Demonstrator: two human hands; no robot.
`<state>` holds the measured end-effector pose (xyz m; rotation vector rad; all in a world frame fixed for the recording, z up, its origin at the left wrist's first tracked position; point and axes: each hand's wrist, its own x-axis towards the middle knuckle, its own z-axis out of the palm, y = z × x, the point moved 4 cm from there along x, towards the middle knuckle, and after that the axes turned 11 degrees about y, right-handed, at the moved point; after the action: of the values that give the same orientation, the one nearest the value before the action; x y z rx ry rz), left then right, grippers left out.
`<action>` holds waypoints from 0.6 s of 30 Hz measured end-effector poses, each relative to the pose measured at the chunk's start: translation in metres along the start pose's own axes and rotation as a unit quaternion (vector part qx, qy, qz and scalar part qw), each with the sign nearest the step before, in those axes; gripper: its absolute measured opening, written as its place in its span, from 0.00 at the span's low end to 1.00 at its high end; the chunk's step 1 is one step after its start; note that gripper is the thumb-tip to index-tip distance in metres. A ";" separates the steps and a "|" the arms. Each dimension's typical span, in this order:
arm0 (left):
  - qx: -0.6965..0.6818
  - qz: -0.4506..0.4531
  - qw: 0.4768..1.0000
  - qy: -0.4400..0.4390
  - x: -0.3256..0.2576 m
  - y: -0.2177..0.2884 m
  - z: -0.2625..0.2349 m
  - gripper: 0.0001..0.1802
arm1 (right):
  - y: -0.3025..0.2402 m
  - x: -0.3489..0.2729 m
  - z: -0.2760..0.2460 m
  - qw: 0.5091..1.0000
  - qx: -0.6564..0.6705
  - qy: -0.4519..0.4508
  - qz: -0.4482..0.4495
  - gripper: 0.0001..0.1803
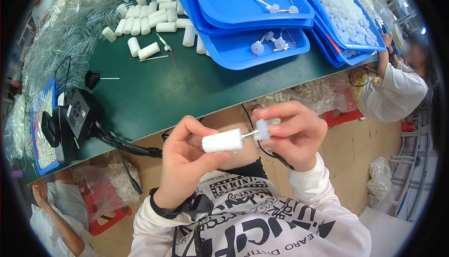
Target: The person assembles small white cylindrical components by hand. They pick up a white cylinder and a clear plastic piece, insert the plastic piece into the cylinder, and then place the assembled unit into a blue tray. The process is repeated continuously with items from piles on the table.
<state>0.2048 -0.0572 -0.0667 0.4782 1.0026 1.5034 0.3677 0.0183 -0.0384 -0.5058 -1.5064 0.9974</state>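
Green-topped bench (pixel 154 88), pale edge. Tan tiled floor (pixel 346 158), visible seams. Red plastic furniture (pixel 110 220) lower left, partly hidden. Grey metal frame (pixel 403 157) far right, ladder-like, fisheye-bent. Small bright light (pixel 423 30) upper right.

Off the green table (pixel 187 93)'s near edge, we hold a plain white cylinder (pixel 222 141) nearly level, a slim rod (pixel 249 135) spanning from its end to a pale, translucent round cap (pixel 263 129).

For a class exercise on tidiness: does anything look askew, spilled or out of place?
The stacked blue trays sit askew, their edges out of line. A thin white part with a red strand lies loose beside white cylinders, while similar parts lie in those trays.
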 end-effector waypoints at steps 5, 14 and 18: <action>0.192 0.305 0.933 0.003 -0.004 0.010 0.004 0.15 | 0.000 -0.004 0.006 0.997 -0.004 0.016 0.075 0.08; 0.351 0.496 0.794 0.001 -0.005 0.015 0.003 0.16 | 0.003 -0.017 0.014 0.938 0.091 0.068 0.328 0.06; 0.331 0.474 0.816 0.016 -0.005 0.017 0.003 0.15 | 0.001 -0.023 0.018 0.947 0.088 0.080 0.297 0.07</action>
<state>0.1983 -0.0597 -0.0503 1.6468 1.4109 1.9773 0.3553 -0.0046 -0.0507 -0.9191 -1.1192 1.5006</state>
